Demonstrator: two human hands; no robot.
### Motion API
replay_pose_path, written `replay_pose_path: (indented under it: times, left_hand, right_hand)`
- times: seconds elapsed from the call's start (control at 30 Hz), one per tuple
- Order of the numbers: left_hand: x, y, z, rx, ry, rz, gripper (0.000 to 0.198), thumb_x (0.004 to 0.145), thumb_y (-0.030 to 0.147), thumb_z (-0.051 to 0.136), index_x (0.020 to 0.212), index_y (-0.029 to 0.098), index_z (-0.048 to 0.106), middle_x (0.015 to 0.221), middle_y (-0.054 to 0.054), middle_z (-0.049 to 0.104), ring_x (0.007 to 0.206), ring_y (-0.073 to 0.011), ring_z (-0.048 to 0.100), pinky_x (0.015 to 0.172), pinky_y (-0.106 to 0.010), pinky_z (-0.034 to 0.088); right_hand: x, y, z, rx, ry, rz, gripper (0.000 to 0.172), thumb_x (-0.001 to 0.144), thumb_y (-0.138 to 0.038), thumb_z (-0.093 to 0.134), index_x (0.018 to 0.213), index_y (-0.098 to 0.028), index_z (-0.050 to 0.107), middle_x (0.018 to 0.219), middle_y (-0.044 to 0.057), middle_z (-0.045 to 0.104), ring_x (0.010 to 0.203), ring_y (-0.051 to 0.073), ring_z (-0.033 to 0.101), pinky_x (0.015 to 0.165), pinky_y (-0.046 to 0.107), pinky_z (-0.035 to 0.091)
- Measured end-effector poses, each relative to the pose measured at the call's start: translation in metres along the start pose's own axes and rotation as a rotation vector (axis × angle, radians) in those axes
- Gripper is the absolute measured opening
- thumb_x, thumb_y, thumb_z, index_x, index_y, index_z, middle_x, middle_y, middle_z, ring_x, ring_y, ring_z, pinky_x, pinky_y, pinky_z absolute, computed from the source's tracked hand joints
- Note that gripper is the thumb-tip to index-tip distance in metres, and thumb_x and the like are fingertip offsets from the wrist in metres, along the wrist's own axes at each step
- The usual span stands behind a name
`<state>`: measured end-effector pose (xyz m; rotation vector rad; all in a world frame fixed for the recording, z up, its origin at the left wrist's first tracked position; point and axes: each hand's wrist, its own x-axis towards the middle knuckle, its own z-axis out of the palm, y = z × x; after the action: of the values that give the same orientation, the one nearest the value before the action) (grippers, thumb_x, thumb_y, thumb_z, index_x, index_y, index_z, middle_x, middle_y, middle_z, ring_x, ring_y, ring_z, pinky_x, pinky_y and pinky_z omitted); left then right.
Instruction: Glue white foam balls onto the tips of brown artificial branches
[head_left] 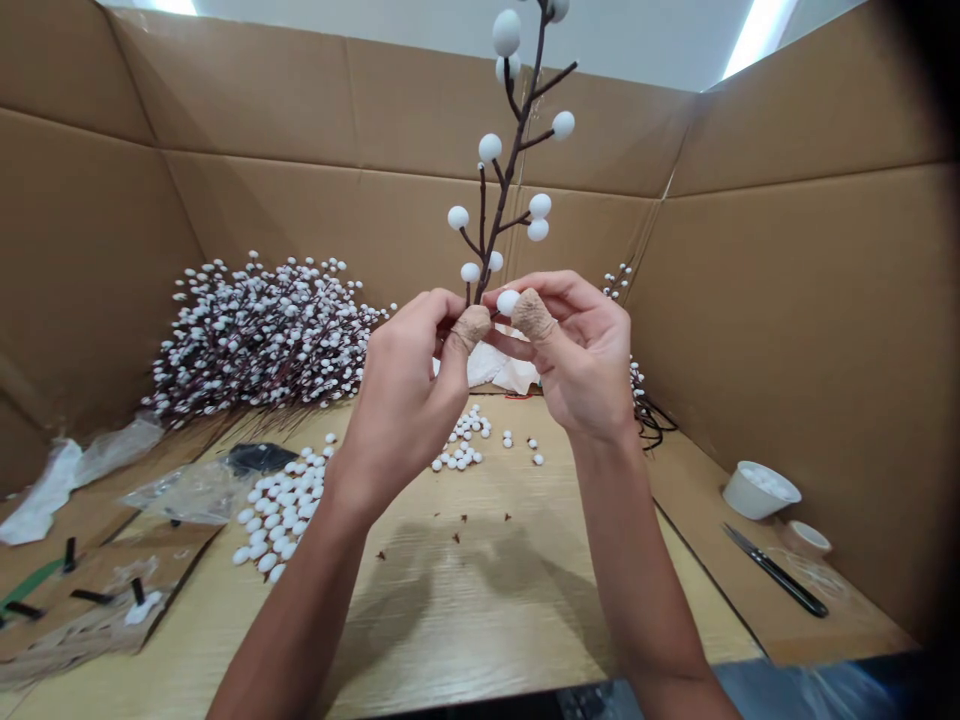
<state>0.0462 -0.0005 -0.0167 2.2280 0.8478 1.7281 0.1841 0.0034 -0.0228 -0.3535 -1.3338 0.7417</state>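
A dark brown branch [511, 165] with several white berries stands upright in the middle of the view. Its lower end is pinched in my left hand [420, 375], whose thumb wears a tan wrap. My right hand [581, 350], also with a wrapped thumb, holds a white berry [508, 302] between thumb and fingers, close beside the branch's lower stem. The two thumbs are a little apart. The stem's bottom is hidden behind the fingers of my left hand.
Loose white berries [281, 510] lie on the table [480, 610]. A pile of berry branches [270, 335] is at the left, near a clear plastic bag [187, 490]. At the right are a white bowl [761, 490], tape roll [808, 538] and knife [776, 570]. Cardboard walls [262, 110] surround everything.
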Motion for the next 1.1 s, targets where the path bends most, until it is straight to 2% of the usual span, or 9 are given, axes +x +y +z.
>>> replay_pose_path:
  times: [0.27, 0.4, 0.57, 0.73, 0.93, 1.1]
  left_hand:
    - [0.0, 0.001, -0.005, -0.042, -0.078, 0.002, 0.021, 0.088, 0.034, 0.055, 0.077, 0.017, 0.061, 0.067, -0.001, 0.056, 0.061, -0.0131, 0.048, 0.053, -0.024, 0.036]
    - [-0.001, 0.001, -0.008, -0.038, -0.109, -0.013, 0.018, 0.086, 0.031, 0.058, 0.075, 0.017, 0.06, 0.064, -0.001, 0.055, 0.059, -0.0131, 0.047, 0.052, -0.025, 0.034]
    - [0.0, 0.003, -0.008, -0.062, -0.079, -0.021, 0.02, 0.084, 0.029, 0.061, 0.068, 0.017, 0.059, 0.057, 0.001, 0.05, 0.054, -0.0117, 0.042, 0.05, -0.025, 0.029]
    - [0.001, 0.003, -0.005, -0.035, -0.055, -0.019, 0.025, 0.086, 0.029, 0.057, 0.065, 0.016, 0.057, 0.055, 0.002, 0.048, 0.052, -0.0109, 0.041, 0.049, -0.026, 0.028]
    - [0.002, 0.0, -0.003, -0.051, -0.042, -0.031, 0.024, 0.085, 0.03, 0.058, 0.066, 0.017, 0.058, 0.055, 0.002, 0.048, 0.051, -0.0109, 0.041, 0.046, -0.026, 0.027]
    - [0.002, 0.001, -0.004, -0.034, -0.018, -0.023, 0.023, 0.085, 0.027, 0.058, 0.064, 0.017, 0.056, 0.056, 0.002, 0.047, 0.052, -0.0107, 0.041, 0.047, -0.025, 0.029]
  right_hand:
    - [-0.001, -0.001, 0.002, -0.039, 0.02, -0.026, 0.013, 0.076, -0.03, 0.068, 0.086, -0.024, 0.063, 0.092, -0.002, 0.066, 0.093, 0.014, 0.067, 0.079, 0.028, 0.059]
    - [-0.002, -0.002, 0.002, -0.037, 0.0, -0.016, 0.011, 0.076, -0.027, 0.068, 0.086, -0.024, 0.064, 0.089, -0.002, 0.066, 0.089, 0.013, 0.067, 0.076, 0.027, 0.06]
    - [-0.004, -0.002, 0.001, -0.074, -0.013, -0.015, 0.01, 0.078, -0.027, 0.067, 0.088, -0.025, 0.065, 0.089, -0.002, 0.067, 0.09, 0.013, 0.067, 0.078, 0.028, 0.059]
    - [-0.004, -0.001, 0.0, -0.107, -0.017, -0.047, 0.011, 0.079, -0.029, 0.065, 0.089, -0.024, 0.065, 0.09, -0.002, 0.068, 0.088, 0.013, 0.068, 0.079, 0.029, 0.059]
    - [-0.002, 0.007, -0.002, -0.16, -0.025, -0.092, 0.017, 0.078, -0.033, 0.067, 0.09, -0.021, 0.063, 0.091, 0.001, 0.07, 0.091, 0.015, 0.068, 0.081, 0.03, 0.059]
    - [-0.002, 0.011, 0.001, -0.167, -0.014, -0.074, 0.024, 0.077, -0.039, 0.067, 0.092, -0.021, 0.063, 0.095, 0.002, 0.071, 0.093, 0.016, 0.068, 0.083, 0.031, 0.059]
